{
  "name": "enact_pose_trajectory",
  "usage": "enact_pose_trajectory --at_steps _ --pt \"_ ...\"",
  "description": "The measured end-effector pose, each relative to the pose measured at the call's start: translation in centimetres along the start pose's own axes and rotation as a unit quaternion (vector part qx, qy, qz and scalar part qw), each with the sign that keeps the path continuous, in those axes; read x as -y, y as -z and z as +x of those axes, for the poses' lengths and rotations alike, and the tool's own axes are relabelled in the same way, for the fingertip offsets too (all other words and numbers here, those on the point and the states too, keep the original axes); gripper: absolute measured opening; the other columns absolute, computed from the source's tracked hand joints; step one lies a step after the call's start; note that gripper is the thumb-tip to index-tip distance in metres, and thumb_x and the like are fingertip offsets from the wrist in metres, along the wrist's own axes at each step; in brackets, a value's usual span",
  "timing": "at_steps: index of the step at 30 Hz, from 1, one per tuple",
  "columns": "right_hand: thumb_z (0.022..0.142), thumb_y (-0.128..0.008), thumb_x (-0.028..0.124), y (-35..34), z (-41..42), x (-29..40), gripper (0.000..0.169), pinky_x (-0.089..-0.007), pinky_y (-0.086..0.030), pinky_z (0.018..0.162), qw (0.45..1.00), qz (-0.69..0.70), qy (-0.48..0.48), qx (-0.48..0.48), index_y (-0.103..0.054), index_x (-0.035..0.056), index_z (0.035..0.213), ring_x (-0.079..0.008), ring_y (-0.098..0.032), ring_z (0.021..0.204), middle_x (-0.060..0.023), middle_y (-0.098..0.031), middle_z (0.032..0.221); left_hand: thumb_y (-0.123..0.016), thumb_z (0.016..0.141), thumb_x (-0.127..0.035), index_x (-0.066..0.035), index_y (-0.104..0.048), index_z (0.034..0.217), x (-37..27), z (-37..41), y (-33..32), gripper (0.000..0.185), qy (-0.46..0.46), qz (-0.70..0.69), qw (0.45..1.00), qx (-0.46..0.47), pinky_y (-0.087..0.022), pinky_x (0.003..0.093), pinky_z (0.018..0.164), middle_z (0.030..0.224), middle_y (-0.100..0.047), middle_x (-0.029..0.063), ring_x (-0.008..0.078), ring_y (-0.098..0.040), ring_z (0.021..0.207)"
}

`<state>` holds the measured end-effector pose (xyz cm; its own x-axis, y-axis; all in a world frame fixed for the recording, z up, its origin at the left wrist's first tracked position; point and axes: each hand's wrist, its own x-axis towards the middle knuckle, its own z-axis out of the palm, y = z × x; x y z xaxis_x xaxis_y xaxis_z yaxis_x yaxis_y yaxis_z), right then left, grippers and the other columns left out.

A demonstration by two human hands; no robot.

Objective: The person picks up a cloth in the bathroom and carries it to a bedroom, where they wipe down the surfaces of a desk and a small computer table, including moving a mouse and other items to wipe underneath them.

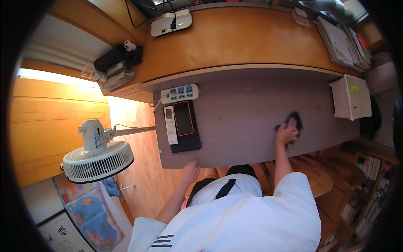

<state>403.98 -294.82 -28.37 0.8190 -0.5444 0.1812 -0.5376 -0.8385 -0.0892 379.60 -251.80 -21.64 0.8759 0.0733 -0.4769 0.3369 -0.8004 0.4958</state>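
On the right part of the grey desk [245, 126], my right hand [288, 130] grips a dark, blurred item [296, 118], perhaps a cloth, against the surface. My left hand [191, 171] is empty, fingers slightly bent, at the desk's front edge. Left on the desk, a white remote control [170, 126] and a phone with an orange rim [183, 118] lie on a black flat pad or folder [189, 145]. Behind them sits a white power strip [180, 94] with blue sockets and a plug in it.
A white plastic bin [354, 97] stands at the desk's right end. Papers and books [341, 44] lie on the wooden shelf [239, 37] behind, with a white socket box [171, 22]. A white fan [99, 160] stands left of the desk. A wooden chair [315, 179] is at the right front.
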Motion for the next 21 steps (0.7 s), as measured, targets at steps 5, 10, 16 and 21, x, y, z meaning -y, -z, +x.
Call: enact_pose_trajectory --at_steps 5,10,16,21 --pt "0.071 -0.063 0.021 5.9 -16.0 11.1 0.060 -0.0457 -0.039 0.084 0.889 0.156 0.420 0.092 -0.059 0.0070 0.129 -0.0288 -0.055 0.108 -0.0085 -0.060 0.131 -0.059 0.088 -0.018 -0.004 -0.063 0.112 -1.7 1.1 0.9 0.028 -0.023 0.029 0.999 0.038 -0.051 0.0470 0.085 0.108 -0.066 0.0191 0.0377 -0.063 0.100" --pt "0.079 -0.065 0.020 5.6 -16.3 6.8 0.057 -0.0440 -0.040 0.097 0.730 0.266 0.598 0.199 -0.057 0.0208 0.135 -0.0210 -0.053 0.120 -0.0021 -0.054 0.140 -0.061 0.088 -0.016 -0.005 -0.063 0.114 -2.2 2.2 0.4 0.029 -0.043 0.011 0.998 0.035 -0.051 0.0452 0.086 0.110 -0.067 0.0177 0.0357 -0.064 0.103" --pt "0.077 -0.062 0.017 4.3 0.2 -6.8 0.057 -0.0502 -0.033 0.105 0.926 0.177 0.320 0.093 -0.058 0.0201 0.134 -0.0287 -0.049 0.126 -0.0068 -0.053 0.141 -0.062 0.089 -0.015 -0.004 -0.062 0.116 -1.9 2.7 0.9 0.029 -0.055 0.004 0.998 0.037 -0.051 0.0431 0.088 0.108 -0.067 0.0167 0.0343 -0.064 0.103" --pt "0.087 -0.058 0.025 0.4 7.4 -11.8 0.058 -0.0513 -0.032 0.103 1.000 0.013 -0.005 -0.009 -0.048 0.0180 0.144 -0.0298 -0.043 0.127 -0.0062 -0.042 0.152 -0.061 0.090 -0.013 -0.003 -0.062 0.117 -3.6 5.3 0.9 0.029 -0.094 0.044 0.991 0.079 -0.051 0.0435 0.088 0.108 -0.067 0.0174 0.0350 -0.064 0.103"
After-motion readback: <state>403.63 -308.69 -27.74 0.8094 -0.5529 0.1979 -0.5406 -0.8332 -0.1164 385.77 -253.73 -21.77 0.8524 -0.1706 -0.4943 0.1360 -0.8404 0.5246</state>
